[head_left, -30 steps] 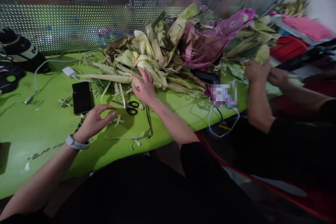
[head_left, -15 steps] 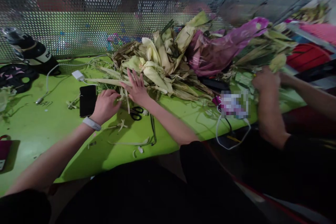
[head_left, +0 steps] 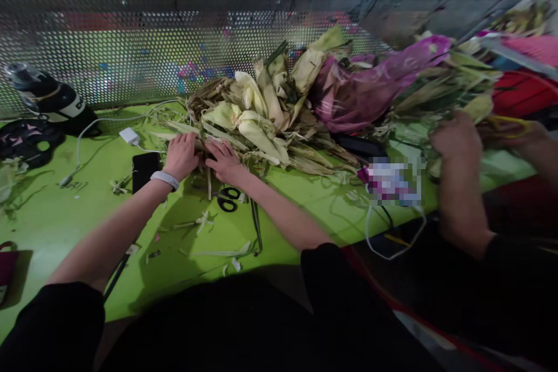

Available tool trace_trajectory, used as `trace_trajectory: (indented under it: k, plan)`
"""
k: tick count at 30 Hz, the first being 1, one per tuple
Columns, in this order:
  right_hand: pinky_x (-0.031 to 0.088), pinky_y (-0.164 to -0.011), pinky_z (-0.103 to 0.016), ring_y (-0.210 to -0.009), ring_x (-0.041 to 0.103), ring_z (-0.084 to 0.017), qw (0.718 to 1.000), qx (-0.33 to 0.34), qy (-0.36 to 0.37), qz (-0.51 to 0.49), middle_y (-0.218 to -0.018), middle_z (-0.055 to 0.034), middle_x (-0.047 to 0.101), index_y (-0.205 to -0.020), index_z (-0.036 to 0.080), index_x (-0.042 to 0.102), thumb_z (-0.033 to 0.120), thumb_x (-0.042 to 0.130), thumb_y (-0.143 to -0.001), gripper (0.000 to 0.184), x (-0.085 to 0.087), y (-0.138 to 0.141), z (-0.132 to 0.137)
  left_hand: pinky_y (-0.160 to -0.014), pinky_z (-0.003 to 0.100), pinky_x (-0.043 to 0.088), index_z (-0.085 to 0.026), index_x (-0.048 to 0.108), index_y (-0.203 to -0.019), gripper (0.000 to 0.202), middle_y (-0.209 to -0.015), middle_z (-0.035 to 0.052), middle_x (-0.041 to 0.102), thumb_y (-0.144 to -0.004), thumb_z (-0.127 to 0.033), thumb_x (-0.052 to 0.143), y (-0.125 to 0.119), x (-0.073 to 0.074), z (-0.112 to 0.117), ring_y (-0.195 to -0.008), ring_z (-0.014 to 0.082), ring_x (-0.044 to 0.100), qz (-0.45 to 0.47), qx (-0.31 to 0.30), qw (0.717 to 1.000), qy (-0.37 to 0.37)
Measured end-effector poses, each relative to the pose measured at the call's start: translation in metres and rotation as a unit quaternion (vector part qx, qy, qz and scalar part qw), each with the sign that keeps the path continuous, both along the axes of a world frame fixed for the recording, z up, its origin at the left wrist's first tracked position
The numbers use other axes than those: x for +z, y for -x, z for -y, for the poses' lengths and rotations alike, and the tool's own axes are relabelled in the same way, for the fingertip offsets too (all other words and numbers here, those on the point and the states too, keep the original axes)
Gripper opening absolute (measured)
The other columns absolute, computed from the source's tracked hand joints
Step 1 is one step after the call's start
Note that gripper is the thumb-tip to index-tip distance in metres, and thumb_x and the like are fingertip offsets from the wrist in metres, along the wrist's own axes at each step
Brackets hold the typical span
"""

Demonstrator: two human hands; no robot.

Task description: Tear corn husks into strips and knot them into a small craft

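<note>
My left hand (head_left: 181, 155), with a pale band at its wrist, bends its fingers over the near-left edge of the corn husk pile (head_left: 261, 128); its fingertips are partly buried among thin strips. Close on its right, my right hand (head_left: 225, 163) lies on the same strips, fingers stretched and slightly apart. Black-handled scissors (head_left: 228, 199) rest just below the right hand, their blades hidden under husk scraps. Partly covered by my left wrist is a dark phone (head_left: 145, 168) lying on the green table (head_left: 104, 215).
A white charger and cable (head_left: 129, 136), a dark bottle (head_left: 54, 96) and a perforated metal screen (head_left: 143, 52) lie beyond. A purple plastic bag (head_left: 357, 90) sits on the pile. At right, another person's hands (head_left: 460, 136) work among leaves. Husk scraps (head_left: 203, 222) litter the near side.
My left hand has moved up and right from beside the phone onto the husk strips. My right hand has drawn slightly nearer, its fingers lower on the pile.
</note>
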State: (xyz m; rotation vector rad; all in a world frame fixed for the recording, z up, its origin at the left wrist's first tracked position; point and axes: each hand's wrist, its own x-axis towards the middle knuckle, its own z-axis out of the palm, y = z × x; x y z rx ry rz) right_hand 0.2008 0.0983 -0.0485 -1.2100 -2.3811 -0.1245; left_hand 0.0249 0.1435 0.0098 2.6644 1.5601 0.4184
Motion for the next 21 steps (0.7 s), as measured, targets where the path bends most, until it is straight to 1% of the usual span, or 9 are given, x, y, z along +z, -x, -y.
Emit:
trace_trajectory:
  k: [3, 5, 7, 10, 12, 14, 16, 19, 21]
  plan:
    - [0.021, -0.122, -0.059, -0.147, 0.035, -0.030, 0.999, 0.025, 0.025, -0.040, -0.147, -0.0094, 0.055, -0.096, 0.021, 0.075, 0.015, 0.056, -0.090, 0.021, 0.000, -0.002, -0.005, -0.103, 0.048, 0.039, -0.011, 0.056, -0.131, 0.052, -0.127, 0.0183, 0.063, -0.081, -0.025, 0.057, 0.004, 0.002, -0.008, -0.123, 0.0370, 0.052, -0.014, -0.006, 1.000, 0.008]
    - [0.028, -0.121, -0.055, -0.144, 0.040, -0.027, 0.994, 0.033, 0.036, -0.093, -0.142, -0.0081, 0.059, -0.098, 0.023, 0.076, 0.021, 0.055, -0.094, 0.021, 0.004, -0.004, -0.007, -0.104, 0.050, 0.038, -0.015, 0.055, -0.136, 0.058, -0.134, 0.0171, 0.060, -0.080, -0.025, 0.058, 0.005, 0.001, -0.012, -0.127, 0.0373, 0.050, -0.016, -0.025, 1.000, 0.005]
    - [0.035, -0.118, -0.048, -0.139, 0.045, -0.023, 0.985, 0.030, 0.045, -0.165, -0.138, -0.0086, 0.062, -0.104, 0.023, 0.075, 0.027, 0.054, -0.096, 0.022, 0.011, -0.004, -0.005, -0.107, 0.051, 0.034, -0.018, 0.055, -0.139, 0.061, -0.141, 0.0161, 0.056, -0.080, -0.028, 0.060, 0.004, -0.002, -0.016, -0.131, 0.0383, 0.046, -0.016, -0.063, 0.998, -0.004]
    - [0.043, -0.111, -0.040, -0.124, 0.058, -0.019, 0.958, 0.006, 0.075, -0.277, -0.120, -0.0093, 0.070, -0.103, 0.022, 0.072, 0.035, 0.048, -0.100, 0.028, 0.025, 0.001, 0.005, -0.112, 0.052, 0.028, -0.021, 0.062, -0.132, 0.050, -0.141, 0.0152, 0.057, -0.084, -0.033, 0.059, -0.001, -0.007, -0.024, -0.132, 0.0371, 0.046, -0.029, -0.115, 0.993, -0.016]
    - [0.046, -0.106, -0.036, -0.114, 0.062, -0.018, 0.937, -0.003, 0.116, -0.331, -0.110, -0.0073, 0.071, -0.098, 0.022, 0.071, 0.037, 0.042, -0.102, 0.033, 0.034, 0.006, 0.014, -0.113, 0.051, 0.027, -0.022, 0.066, -0.125, 0.039, -0.134, 0.0142, 0.061, -0.088, -0.031, 0.054, -0.005, -0.010, -0.030, -0.129, 0.0342, 0.048, -0.042, -0.131, 0.990, -0.027]
    - [0.050, -0.100, -0.032, -0.105, 0.064, -0.017, 0.916, -0.007, 0.152, -0.370, -0.100, -0.0063, 0.070, -0.091, 0.022, 0.068, 0.041, 0.038, -0.103, 0.038, 0.039, 0.011, 0.022, -0.113, 0.050, 0.028, -0.021, 0.068, -0.119, 0.034, -0.126, 0.0150, 0.065, -0.091, -0.026, 0.050, -0.009, -0.013, -0.037, -0.126, 0.0328, 0.051, -0.045, -0.143, 0.988, -0.037]
    - [0.052, -0.091, -0.031, -0.092, 0.064, -0.017, 0.905, -0.009, 0.168, -0.390, -0.090, -0.0060, 0.067, -0.082, 0.022, 0.063, 0.045, 0.037, -0.103, 0.040, 0.041, 0.015, 0.028, -0.112, 0.050, 0.029, -0.016, 0.068, -0.115, 0.033, -0.120, 0.0177, 0.066, -0.094, -0.022, 0.044, -0.011, -0.016, -0.042, -0.123, 0.0329, 0.053, -0.043, -0.142, 0.988, -0.046]
    - [0.052, -0.079, -0.032, -0.076, 0.058, -0.017, 0.911, 0.000, 0.156, -0.382, -0.076, -0.0043, 0.058, -0.072, 0.023, 0.051, 0.046, 0.038, -0.101, 0.040, 0.040, 0.021, 0.035, -0.109, 0.048, 0.032, -0.012, 0.067, -0.112, 0.036, -0.113, 0.0204, 0.067, -0.097, -0.020, 0.036, -0.014, -0.019, -0.045, -0.118, 0.0326, 0.056, -0.069, -0.133, 0.987, -0.058]
    - [0.050, -0.072, -0.033, -0.069, 0.053, -0.017, 0.918, 0.005, 0.138, -0.372, -0.071, -0.0032, 0.052, -0.070, 0.023, 0.044, 0.046, 0.037, -0.101, 0.039, 0.040, 0.025, 0.040, -0.108, 0.047, 0.033, -0.011, 0.066, -0.113, 0.038, -0.111, 0.0204, 0.067, -0.098, -0.021, 0.033, -0.015, -0.021, -0.047, -0.116, 0.0319, 0.057, -0.087, -0.134, 0.985, -0.059]
